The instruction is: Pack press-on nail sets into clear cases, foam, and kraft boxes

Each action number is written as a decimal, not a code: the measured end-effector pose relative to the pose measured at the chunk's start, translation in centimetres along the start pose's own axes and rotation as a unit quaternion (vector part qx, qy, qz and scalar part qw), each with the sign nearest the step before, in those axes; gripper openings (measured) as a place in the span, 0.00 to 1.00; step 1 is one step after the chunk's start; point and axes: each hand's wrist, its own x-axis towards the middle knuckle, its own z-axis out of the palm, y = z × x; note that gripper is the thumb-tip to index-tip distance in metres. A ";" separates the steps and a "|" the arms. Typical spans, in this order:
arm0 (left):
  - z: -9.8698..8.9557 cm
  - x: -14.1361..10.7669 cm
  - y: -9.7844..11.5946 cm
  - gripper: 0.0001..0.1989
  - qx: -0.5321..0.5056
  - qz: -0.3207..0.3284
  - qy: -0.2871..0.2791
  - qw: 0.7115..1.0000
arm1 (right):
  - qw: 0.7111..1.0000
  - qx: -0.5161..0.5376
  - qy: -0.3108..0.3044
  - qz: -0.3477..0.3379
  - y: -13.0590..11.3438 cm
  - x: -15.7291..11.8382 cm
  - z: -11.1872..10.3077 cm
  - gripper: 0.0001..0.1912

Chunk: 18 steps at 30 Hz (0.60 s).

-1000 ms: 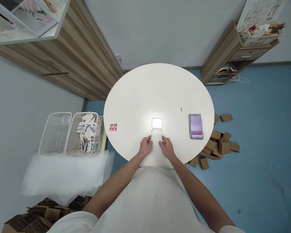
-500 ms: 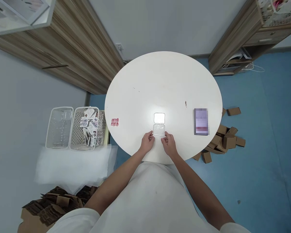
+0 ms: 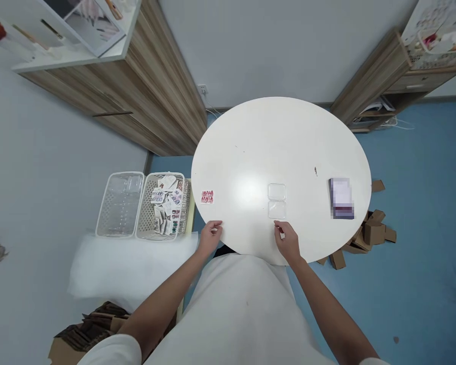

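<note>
A clear plastic box (image 3: pixel 277 209) lies with its lid folded open on the white oval table (image 3: pixel 251 132). My right hand (image 3: pixel 288 243) is just below the box's near edge, fingers curved and apart, with nothing visible in them. At the table's front left edge is my left hand (image 3: pixel 209 237), empty, thumb and fingers apart. Beyond it lies a small card of red and pink press-on nails (image 3: pixel 207 197), not touched by the hand. A stack of purple cards or boxes (image 3: pixel 342 197), blurred on top, sits at the table's right side.
Left of the table, a white basket (image 3: pixel 139 223) holds nail cards beside another bin of clear plastic boxes (image 3: pixel 114 203). White foam sheets (image 3: pixel 129 266) lie in front of them. Small cardboard boxes (image 3: pixel 374 232) are heaped on the right, with flattened cardboard (image 3: pixel 95 324) at lower left.
My left hand has left the clear box and moved left toward the nail card. My right hand stays near the box, slightly lower. The view has turned left.
</note>
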 end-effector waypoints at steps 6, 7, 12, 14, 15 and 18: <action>-6.5 6.4 -0.7 0.18 0.097 0.035 0.030 0.994 | 0.988 -0.023 -0.151 -0.007 -6.5 3.2 8.0 0.19; -7.0 7.3 -0.5 0.20 0.105 0.036 0.018 0.994 | 0.984 -0.027 -0.174 -0.007 -7.8 3.4 9.3 0.22; -7.9 10.3 0.8 0.31 0.210 0.073 -0.048 0.974 | 0.953 -0.106 -0.278 -0.053 -11.8 5.3 13.7 0.27; -7.7 11.2 0.9 0.33 0.260 0.077 -0.072 0.960 | 0.961 -0.127 -0.241 -0.055 -12.0 6.9 14.9 0.26; -7.6 11.6 0.7 0.34 0.274 0.067 -0.084 0.956 | 0.965 -0.133 -0.220 -0.046 -11.9 7.8 15.5 0.26; -7.1 12.3 0.0 0.35 0.285 0.037 -0.113 0.951 | 0.968 -0.142 -0.206 0.014 -11.1 9.8 17.4 0.28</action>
